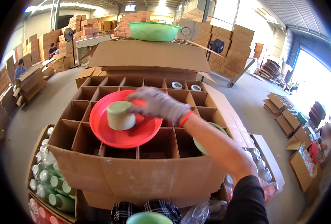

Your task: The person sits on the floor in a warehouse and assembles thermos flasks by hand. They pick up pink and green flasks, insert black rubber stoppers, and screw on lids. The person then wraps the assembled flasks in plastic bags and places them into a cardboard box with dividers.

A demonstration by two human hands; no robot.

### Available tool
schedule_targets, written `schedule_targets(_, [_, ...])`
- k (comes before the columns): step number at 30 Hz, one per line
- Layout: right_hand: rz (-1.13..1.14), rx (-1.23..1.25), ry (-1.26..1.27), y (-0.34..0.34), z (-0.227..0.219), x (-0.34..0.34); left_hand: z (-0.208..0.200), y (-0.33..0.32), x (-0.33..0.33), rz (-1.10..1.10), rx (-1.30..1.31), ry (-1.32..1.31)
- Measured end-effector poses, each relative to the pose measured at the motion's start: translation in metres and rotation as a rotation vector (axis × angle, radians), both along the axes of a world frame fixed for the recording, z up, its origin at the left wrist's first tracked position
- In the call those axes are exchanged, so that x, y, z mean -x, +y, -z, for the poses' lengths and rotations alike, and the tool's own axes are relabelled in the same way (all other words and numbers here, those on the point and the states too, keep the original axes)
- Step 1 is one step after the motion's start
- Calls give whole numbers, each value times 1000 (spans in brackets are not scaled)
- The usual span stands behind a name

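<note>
My right hand, in a greyish glove with a red band at the wrist, reaches in from the lower right. Its fingers close on the side of a pale green and cream cup, slightly blurred. The cup sits in a shallow red basin, which rests across the dividers of a large cardboard box. Partly hidden by my forearm, a green round rim shows at the box's right side. My left hand is out of sight.
Two small round pieces, a white-rimmed one and another, sit in far compartments. A green basin stands behind the raised flap. Wrapped green cups fill a carton at left. A green vessel is by my lap. People work farther off.
</note>
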State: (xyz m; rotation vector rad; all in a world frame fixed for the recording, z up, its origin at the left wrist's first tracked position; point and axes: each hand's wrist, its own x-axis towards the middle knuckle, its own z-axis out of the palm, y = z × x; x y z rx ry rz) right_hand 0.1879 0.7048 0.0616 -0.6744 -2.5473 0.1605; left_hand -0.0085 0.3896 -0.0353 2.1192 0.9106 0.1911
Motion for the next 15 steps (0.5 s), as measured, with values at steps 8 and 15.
schedule_targets(8, [867, -186, -199, 211, 43, -255, 24, 29, -6, -16, 58, 9])
schedule_targets(15, [796, 88, -451, 282, 79, -246, 28, 25, -5, -132, 132, 14])
